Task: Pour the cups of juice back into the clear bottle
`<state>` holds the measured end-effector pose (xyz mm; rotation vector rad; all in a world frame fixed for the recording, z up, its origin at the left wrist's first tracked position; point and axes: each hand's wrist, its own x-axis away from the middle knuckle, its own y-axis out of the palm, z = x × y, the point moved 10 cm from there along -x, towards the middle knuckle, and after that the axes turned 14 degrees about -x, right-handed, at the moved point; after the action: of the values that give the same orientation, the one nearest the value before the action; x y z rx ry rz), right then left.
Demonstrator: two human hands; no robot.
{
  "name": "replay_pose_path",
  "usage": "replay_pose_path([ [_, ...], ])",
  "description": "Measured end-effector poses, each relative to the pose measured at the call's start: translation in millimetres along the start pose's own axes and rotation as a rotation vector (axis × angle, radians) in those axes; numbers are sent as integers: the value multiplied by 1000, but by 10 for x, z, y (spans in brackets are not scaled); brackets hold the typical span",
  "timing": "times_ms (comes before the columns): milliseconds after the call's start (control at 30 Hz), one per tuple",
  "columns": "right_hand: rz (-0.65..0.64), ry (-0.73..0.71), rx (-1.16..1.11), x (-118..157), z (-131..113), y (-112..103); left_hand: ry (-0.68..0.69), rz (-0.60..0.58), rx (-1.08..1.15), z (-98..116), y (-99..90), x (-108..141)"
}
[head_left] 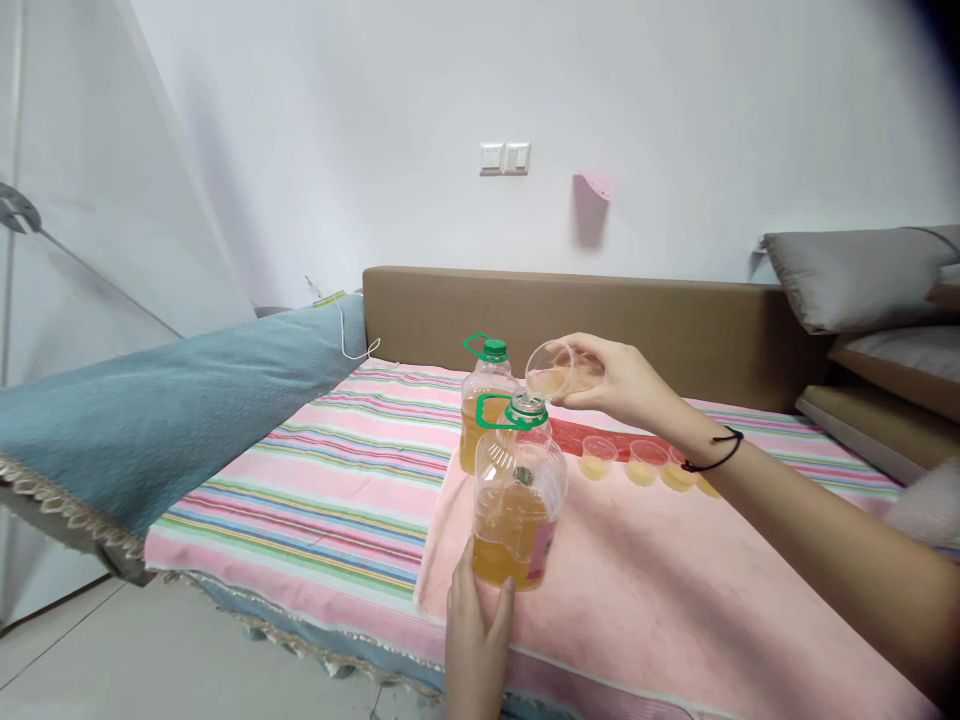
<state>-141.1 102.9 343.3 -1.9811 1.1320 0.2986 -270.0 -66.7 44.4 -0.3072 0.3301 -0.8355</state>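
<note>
My right hand [600, 378] grips a clear plastic cup [550, 372], tilted over the mouth of the nearer bottle, with some yellowish liquid in it. That large clear bottle [517, 510] has no cap on, a green ring handle at its neck and amber liquid in its lower part. Low on its near side, my left hand [478, 610] steadies it with thumb and fingers around the base. Behind it stands a second bottle [487, 385] with a green cap. Several cups [598, 460] of yellowish liquid stand in a row to the right, partly hidden by my right forearm.
A pink cloth [622, 590] lies under the bottles on a striped cover [322, 480]. Along the back runs a brown backrest [600, 310]. A blue-covered armrest [202, 390] is at left, and grey cushions [862, 275] are piled at right. A red strip [577, 437] lies behind the cups.
</note>
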Motion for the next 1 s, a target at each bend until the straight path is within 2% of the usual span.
replay_pose_path([
  [833, -21, -120, -17, -23, -169, 24, -10, 5, -21, -32, 2, -11],
  [1000, -27, -149, 62, -25, -194, 34, 5, 3, -1, -16, 7, -10],
])
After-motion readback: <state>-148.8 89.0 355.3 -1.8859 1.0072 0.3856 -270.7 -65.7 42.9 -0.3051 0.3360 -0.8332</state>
